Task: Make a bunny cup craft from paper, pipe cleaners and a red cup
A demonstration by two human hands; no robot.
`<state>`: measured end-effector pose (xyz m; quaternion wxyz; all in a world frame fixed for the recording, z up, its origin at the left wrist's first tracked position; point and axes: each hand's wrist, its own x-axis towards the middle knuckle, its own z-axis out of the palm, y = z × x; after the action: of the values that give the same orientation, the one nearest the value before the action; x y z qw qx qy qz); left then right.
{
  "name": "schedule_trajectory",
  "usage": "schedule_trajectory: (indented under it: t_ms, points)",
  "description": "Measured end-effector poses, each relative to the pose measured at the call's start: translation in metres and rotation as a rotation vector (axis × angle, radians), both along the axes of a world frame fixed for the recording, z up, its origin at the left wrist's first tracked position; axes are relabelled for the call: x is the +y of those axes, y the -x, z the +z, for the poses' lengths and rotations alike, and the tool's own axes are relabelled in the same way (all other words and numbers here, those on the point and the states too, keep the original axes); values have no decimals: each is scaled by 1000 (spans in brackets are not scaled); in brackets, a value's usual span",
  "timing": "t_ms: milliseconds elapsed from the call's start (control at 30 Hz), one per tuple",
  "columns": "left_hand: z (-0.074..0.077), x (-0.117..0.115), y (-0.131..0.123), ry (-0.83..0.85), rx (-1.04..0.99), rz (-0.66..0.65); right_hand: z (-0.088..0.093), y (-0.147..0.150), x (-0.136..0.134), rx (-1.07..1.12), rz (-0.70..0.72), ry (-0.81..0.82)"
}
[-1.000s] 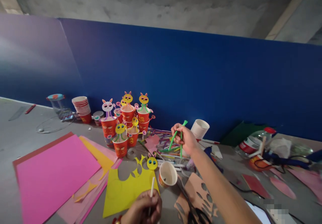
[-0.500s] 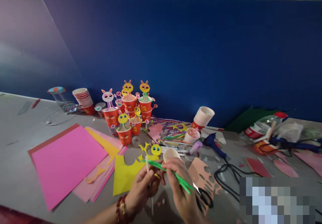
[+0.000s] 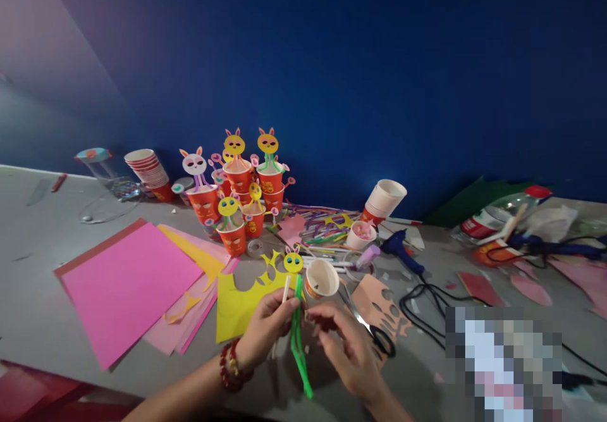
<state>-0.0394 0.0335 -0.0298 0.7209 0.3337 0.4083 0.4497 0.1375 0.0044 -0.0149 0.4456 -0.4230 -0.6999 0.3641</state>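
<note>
My left hand (image 3: 270, 324), with beaded bracelets at the wrist, pinches a white stick (image 3: 286, 289) and green pipe cleaners (image 3: 298, 346) that hang down toward the table's front. Just to the right, my right hand (image 3: 344, 343) has its fingers curled but apart, with nothing seen in it. Beyond the hands stands a paper cup (image 3: 322, 278), its opening facing up. A yellow rabbit face with blue eyes (image 3: 293, 260) lies left of the cup. Yellow cut paper (image 3: 232, 308) is beside my left hand, and black-handled scissors (image 3: 382, 340) lie beyond my right hand.
Pink sheets (image 3: 128, 289) cover the left. Decorated red cups (image 3: 232, 238) stand behind, near stacked cups (image 3: 147, 172). Pipe cleaners (image 3: 322, 229) lie at the back middle. A blue glue gun (image 3: 401, 251) with a black cable and a bottle (image 3: 488, 219) are at the right.
The green pipe cleaners have swung from slanting rightward to hanging down in my left hand. My right hand has let go of them and moved slightly right, uncovering the cup. The view has tilted down.
</note>
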Motion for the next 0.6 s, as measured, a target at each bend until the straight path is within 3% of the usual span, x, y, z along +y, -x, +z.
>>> schedule_trajectory:
  t_ms: [67, 133, 367, 600]
  points:
    - [0, -2, -3, -8, 17, -88, 4, 5, 7, 129, -106, 162]
    - [1, -4, -5, -29, 24, -136, 5, 12, 14, 182, -143, 213]
    - [1, -3, -5, -69, 47, -178, 1, 17, 28, 163, -154, 212]
    - [-1, -4, -3, -74, 57, -232, 9, 16, 26, 88, -139, 153]
